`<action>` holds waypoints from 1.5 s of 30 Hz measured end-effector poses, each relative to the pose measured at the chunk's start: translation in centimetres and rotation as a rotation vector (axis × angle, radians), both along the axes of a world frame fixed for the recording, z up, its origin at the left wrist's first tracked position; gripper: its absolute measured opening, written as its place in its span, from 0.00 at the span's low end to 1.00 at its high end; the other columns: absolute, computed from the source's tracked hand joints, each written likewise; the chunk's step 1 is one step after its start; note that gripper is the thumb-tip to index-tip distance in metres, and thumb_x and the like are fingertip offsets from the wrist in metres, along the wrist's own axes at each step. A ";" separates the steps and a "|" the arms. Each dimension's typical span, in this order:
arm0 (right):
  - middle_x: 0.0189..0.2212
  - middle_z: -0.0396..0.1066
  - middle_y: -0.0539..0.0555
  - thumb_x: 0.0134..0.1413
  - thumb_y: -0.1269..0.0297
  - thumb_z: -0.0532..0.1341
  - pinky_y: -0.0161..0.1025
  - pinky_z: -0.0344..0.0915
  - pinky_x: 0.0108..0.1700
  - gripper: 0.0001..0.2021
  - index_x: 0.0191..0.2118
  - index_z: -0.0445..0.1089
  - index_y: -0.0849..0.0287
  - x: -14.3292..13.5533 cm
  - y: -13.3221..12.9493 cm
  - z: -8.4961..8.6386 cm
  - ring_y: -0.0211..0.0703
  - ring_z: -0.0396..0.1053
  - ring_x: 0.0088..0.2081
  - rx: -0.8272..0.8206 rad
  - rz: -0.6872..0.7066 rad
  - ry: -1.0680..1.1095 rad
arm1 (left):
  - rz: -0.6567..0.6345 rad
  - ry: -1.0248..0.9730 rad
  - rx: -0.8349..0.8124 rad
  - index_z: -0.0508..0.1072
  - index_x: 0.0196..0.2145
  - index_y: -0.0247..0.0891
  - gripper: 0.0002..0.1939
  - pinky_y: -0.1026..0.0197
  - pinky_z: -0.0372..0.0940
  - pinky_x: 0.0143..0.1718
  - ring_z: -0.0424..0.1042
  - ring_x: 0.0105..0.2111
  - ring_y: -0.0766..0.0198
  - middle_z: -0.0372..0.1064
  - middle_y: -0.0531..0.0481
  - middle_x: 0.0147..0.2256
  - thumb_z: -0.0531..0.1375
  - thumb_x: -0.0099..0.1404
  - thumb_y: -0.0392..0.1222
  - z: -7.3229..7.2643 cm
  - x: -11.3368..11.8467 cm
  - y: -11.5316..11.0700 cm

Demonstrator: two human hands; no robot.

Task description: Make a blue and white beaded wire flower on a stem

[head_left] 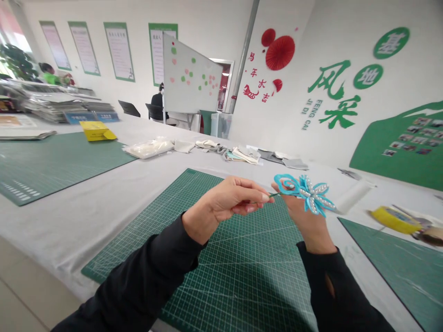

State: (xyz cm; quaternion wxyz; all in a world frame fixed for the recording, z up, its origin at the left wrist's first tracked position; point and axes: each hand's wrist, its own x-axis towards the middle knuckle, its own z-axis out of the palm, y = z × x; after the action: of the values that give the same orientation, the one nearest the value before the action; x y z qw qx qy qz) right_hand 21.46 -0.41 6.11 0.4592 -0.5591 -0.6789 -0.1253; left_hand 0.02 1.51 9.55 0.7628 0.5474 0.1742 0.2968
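One bright blue flower (313,194), its narrow petals lined with white pearl-like beads and a curled blue loop (285,184) at its side, is held up above a green cutting mat (224,276) printed with a white grid. The left-hand grip (230,198) is pinched on the thin green stem (277,194), thumb against fingers, with the blossom pointing to the right of the view. The right-hand grip (304,216) is just behind the flower and partly hidden by it; whether it grasps anything cannot be told. Both arms wear black sleeves (148,272). The mat lies on a surface (86,216) spread with pale grey cloth. Toward the right are a white roll (356,196), a blurred yellow object (394,220) and a second mat (398,272). Beyond the hands are a clear bag with white contents (150,147) and scattered scraps (242,155). At the left, a yellow box (97,131) rests on a third mat (62,161), near stacked papers (51,103). A dotted whiteboard (190,74) stands in the background
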 end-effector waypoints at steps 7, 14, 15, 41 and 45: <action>0.20 0.65 0.48 0.48 0.60 0.63 0.39 0.57 0.30 0.08 0.24 0.70 0.58 -1.9 1.2 1.6 0.39 0.61 0.26 0.100 0.042 0.393 | 0.206 -0.039 -0.009 0.72 0.21 0.30 0.04 0.71 0.41 0.15 0.56 0.16 0.77 0.63 0.55 0.18 0.63 0.51 0.32 3.4 -0.9 -0.8; 0.22 0.69 0.48 0.45 0.59 0.67 0.39 0.59 0.31 0.08 0.25 0.74 0.58 -3.0 1.6 2.2 0.40 0.64 0.28 0.024 0.040 0.525 | 0.247 -0.066 0.013 0.72 0.21 0.31 0.06 0.71 0.42 0.16 0.55 0.16 0.77 0.62 0.55 0.17 0.65 0.50 0.35 4.5 -1.1 -0.7; 0.21 0.69 0.48 0.45 0.59 0.67 0.40 0.58 0.32 0.08 0.26 0.75 0.58 -2.8 1.4 2.2 0.40 0.63 0.27 0.014 0.024 0.475 | 0.251 -0.067 0.003 0.73 0.22 0.30 0.06 0.71 0.42 0.17 0.56 0.16 0.77 0.62 0.55 0.18 0.66 0.49 0.35 4.3 -1.1 -0.7; 0.13 0.55 0.45 0.52 0.54 0.63 0.39 0.52 0.31 0.14 0.22 0.74 0.54 -2.0 -0.9 2.9 0.36 0.54 0.21 -0.044 -0.084 0.119 | 0.210 -0.048 -0.192 0.72 0.23 0.31 0.10 0.70 0.37 0.15 0.54 0.16 0.78 0.62 0.55 0.19 0.67 0.50 0.40 2.8 0.7 -0.1; 0.14 0.56 0.46 0.53 0.55 0.60 0.39 0.52 0.31 0.16 0.18 0.71 0.55 -3.4 0.0 2.1 0.38 0.56 0.23 -0.141 0.019 0.214 | 0.143 -0.054 -0.270 0.72 0.23 0.31 0.10 0.70 0.39 0.15 0.55 0.16 0.78 0.62 0.54 0.20 0.68 0.49 0.39 2.5 1.5 -0.4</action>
State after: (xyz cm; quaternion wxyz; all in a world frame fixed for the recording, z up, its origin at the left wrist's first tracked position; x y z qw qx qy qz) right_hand 18.03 -0.44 8.25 0.4899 -0.5934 -0.6385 -0.0126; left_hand 1.51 1.10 12.06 0.8107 0.4179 0.2306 0.3391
